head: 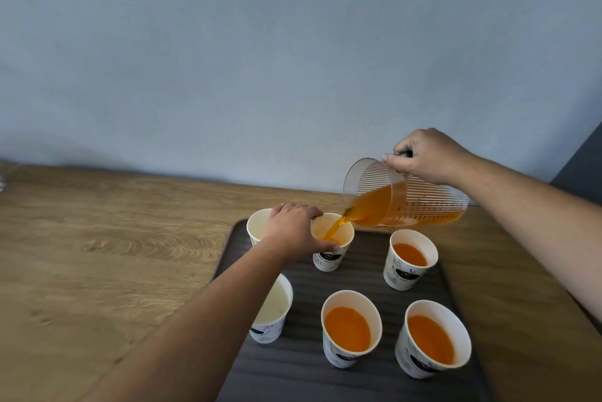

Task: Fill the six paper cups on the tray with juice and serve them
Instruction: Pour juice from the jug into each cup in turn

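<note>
Right hand (426, 155) tilts a clear ribbed plastic jug (404, 195), pouring orange juice into a white paper cup (332, 242); left hand (293, 227) grips that cup (steadying it, likely) on the dark tray (358, 274).

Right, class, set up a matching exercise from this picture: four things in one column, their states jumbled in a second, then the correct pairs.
Things
1. pitcher
2. back middle cup
3. front right cup
4. back left cup

States
a. already holds juice
b. empty
c. tilted, pouring
d. being filled, steadied by the left hand

Pairs: 1-c, 2-d, 3-a, 4-b. The right hand grips the pitcher.
</note>
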### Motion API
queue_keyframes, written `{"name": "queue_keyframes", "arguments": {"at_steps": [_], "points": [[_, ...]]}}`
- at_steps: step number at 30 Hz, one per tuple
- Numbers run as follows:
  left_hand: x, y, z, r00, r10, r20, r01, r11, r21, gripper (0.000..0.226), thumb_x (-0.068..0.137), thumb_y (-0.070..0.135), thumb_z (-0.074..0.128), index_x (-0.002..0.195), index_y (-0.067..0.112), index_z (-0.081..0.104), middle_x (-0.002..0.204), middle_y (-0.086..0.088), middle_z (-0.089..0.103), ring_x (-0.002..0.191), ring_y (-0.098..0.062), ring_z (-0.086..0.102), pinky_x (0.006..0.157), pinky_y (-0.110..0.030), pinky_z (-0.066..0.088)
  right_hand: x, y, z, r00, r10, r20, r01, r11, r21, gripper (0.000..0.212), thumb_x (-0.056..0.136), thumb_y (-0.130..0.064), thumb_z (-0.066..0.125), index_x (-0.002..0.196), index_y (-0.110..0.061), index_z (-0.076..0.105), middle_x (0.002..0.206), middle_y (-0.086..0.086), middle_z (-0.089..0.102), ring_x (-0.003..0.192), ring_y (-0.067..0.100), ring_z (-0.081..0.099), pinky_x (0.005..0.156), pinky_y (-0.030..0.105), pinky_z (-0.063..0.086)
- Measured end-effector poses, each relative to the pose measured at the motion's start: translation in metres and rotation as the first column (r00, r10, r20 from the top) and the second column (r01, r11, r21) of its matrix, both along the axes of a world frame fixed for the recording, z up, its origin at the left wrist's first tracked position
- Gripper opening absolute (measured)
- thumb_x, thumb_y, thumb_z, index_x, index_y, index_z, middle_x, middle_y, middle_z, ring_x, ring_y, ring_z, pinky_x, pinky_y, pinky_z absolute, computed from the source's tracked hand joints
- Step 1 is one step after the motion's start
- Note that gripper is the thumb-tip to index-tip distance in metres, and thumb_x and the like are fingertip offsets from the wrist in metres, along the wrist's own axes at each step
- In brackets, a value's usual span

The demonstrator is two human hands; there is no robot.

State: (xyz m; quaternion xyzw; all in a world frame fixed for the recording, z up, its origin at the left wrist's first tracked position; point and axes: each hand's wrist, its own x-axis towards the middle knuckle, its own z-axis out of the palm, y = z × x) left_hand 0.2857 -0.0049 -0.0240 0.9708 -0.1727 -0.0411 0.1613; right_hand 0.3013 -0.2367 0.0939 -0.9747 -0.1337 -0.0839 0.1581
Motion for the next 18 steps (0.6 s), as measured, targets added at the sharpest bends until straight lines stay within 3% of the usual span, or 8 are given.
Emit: {"name": "queue_keyframes", "arguments": {"at_steps": [18], "points": [[-0.0004,0.0001,0.0005,1.0,0.014,-0.005,-0.014,1.0,-0.013,0.077,0.07,0.066,0.066,0.136,0.031,0.047,0.138,0.006,0.053,0.132,-0.02,0.04,0.112,-0.041,0.024,-0.0049,-0.0022,0.0063,1.0,-0.008,0.019,0.009,0.999,-0.031,0.052,0.089,-0.034,0.06,0.043,-0.018,0.042,0.045,0.001,0.038,0.047,0.017,0.036,0.053,0.03,0.031]]}}
